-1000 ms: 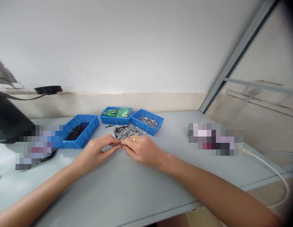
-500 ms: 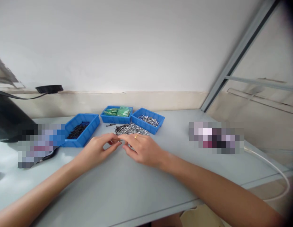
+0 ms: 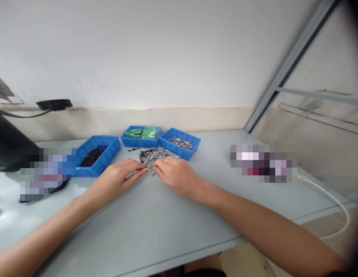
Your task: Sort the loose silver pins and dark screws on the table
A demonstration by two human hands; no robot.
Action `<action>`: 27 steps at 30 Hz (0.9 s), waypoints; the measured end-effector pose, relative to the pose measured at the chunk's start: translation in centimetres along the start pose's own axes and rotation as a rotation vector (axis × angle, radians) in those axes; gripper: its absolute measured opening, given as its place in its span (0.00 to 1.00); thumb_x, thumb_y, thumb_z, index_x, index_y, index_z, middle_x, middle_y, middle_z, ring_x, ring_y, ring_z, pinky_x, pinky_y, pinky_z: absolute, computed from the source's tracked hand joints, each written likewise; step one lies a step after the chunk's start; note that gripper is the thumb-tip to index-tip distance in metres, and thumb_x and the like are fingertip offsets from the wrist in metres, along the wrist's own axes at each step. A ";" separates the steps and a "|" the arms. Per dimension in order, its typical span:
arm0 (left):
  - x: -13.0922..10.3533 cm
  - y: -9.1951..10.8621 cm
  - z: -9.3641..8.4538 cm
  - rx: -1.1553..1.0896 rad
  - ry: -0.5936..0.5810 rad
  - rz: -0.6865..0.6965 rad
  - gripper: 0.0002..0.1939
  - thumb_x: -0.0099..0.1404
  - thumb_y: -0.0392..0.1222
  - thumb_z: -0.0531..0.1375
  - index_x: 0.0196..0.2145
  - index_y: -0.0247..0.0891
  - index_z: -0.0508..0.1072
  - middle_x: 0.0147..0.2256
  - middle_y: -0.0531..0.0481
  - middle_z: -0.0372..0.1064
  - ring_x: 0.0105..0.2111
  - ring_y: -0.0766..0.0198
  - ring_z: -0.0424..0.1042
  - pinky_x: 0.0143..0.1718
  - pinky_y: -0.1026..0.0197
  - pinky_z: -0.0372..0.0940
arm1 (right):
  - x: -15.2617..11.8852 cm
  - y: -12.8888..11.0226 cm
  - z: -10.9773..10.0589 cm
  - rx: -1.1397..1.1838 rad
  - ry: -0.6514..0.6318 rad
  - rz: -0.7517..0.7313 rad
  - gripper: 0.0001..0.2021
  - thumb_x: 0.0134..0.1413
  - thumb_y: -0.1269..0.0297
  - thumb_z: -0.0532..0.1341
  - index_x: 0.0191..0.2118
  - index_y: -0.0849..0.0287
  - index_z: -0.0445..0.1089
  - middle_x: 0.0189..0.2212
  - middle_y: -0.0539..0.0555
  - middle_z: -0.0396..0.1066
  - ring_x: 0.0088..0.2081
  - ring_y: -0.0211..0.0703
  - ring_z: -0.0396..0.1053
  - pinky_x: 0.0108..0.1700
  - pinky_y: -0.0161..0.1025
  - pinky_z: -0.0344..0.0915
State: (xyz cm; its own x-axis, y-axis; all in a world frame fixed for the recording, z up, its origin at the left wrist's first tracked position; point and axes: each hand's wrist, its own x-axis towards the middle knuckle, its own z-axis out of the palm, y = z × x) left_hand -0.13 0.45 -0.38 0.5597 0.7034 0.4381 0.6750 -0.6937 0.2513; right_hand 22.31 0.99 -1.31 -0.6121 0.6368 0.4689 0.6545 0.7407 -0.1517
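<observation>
My left hand [image 3: 118,176] and my right hand [image 3: 176,175] meet in front of a loose pile, both closed in a pinch. A thin silver pin [image 3: 148,168] lies between their fingertips, with its ends partly hidden. Just behind the fingers is the pile of silver pins [image 3: 161,154], with some dark screws mixed in at its left side. Another short pin [image 3: 154,173] rests on the table below my fingertips. A ring shows on my right hand.
A blue bin [image 3: 113,151] of black screws stands left. Behind the pile are a blue bin [image 3: 129,142] with green packets and another bin [image 3: 183,152] of silver pins. A dark cylinder [image 3: 11,142] stands far left. Blurred-out items lie at both sides; a white cable [image 3: 329,192] runs right.
My fingertips have closed into pinches, and the silver pin between them now shows. The view has shifted slightly; the bins stand as before.
</observation>
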 end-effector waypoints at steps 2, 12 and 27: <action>0.0 -0.2 0.1 0.031 0.008 0.031 0.14 0.71 0.48 0.52 0.42 0.40 0.75 0.36 0.49 0.75 0.37 0.62 0.74 0.40 0.62 0.67 | 0.1 0.1 0.0 0.004 0.002 0.021 0.11 0.69 0.63 0.50 0.41 0.59 0.68 0.34 0.52 0.74 0.38 0.39 0.70 0.38 0.35 0.59; -0.1 0.2 -0.2 0.091 0.101 0.110 0.10 0.71 0.44 0.54 0.40 0.38 0.74 0.35 0.51 0.74 0.35 0.64 0.73 0.40 0.64 0.65 | -0.1 0.1 -0.2 -0.028 -0.075 0.025 0.10 0.69 0.64 0.50 0.40 0.59 0.67 0.33 0.51 0.74 0.38 0.40 0.71 0.36 0.35 0.57; -0.1 -0.3 0.0 0.021 -0.052 0.049 0.12 0.72 0.44 0.51 0.40 0.39 0.73 0.37 0.49 0.72 0.38 0.62 0.72 0.41 0.62 0.65 | 0.1 0.0 -0.1 0.003 0.061 -0.081 0.13 0.70 0.64 0.47 0.40 0.59 0.67 0.33 0.52 0.74 0.36 0.38 0.71 0.38 0.34 0.60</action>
State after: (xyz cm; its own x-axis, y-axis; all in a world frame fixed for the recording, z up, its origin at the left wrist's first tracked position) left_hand -0.35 0.59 -0.47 0.6164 0.6758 0.4041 0.6553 -0.7249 0.2125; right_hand 22.25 1.05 -1.20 -0.6346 0.5609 0.5318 0.6027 0.7898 -0.1138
